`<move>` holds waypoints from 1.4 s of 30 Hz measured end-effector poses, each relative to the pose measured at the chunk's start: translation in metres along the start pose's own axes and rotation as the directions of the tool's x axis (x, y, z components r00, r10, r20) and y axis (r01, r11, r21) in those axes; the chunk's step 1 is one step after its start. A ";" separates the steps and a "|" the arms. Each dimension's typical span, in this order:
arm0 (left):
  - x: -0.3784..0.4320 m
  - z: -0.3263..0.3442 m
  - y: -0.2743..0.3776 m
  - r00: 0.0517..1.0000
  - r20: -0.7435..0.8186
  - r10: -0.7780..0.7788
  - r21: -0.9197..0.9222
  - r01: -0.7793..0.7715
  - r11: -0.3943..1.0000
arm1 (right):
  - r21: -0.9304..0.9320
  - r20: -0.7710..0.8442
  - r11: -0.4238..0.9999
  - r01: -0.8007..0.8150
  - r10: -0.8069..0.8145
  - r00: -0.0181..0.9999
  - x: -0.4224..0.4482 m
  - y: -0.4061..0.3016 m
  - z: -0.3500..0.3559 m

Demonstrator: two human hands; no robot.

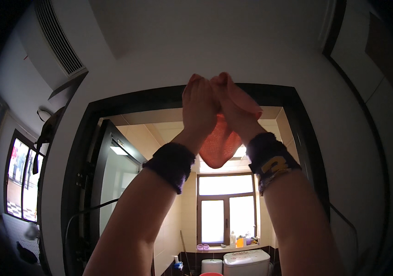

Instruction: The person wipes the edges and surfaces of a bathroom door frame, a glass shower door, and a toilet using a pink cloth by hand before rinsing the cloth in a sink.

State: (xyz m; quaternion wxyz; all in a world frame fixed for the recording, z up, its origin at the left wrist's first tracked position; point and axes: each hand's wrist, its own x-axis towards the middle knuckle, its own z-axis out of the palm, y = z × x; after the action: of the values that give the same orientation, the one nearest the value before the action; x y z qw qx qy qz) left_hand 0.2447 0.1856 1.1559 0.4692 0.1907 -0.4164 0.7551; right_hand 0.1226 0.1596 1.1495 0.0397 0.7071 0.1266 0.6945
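Observation:
Both my arms reach up towards the dark top rail of a door frame (141, 98). My left hand (200, 101) grips a thin red cloth (220, 146), some of it bunched at the fingertips. Close beside it, my right hand (232, 110) is closed on the same cloth. One fold drapes over the back of the right hand, and the rest hangs below and between the wrists. Whether the cloth touches the frame I cannot tell. Dark purple fuzzy cuffs cover both wrists, the right one with a yellow mark.
An open door with a glass panel (117, 179) stands at the left of the doorway. Beyond are a window (226, 207), bottles (240, 241) on its sill, and a white twin-tub washing machine (246, 262). An air vent (58, 38) is at upper left.

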 end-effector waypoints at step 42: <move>-0.075 -0.057 -0.280 0.970 0.234 0.059 0.469 -0.165 0.868 | -0.889 0.065 0.311 0.335 -0.640 0.766 0.029 -0.001 0.268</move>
State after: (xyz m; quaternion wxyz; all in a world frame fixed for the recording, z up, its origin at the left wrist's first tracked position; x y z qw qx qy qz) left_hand 0.5304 0.2502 1.1974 0.3144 0.3569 -0.2720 0.8365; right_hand 0.3888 0.1993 1.1689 0.5790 0.3980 -0.0239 0.7112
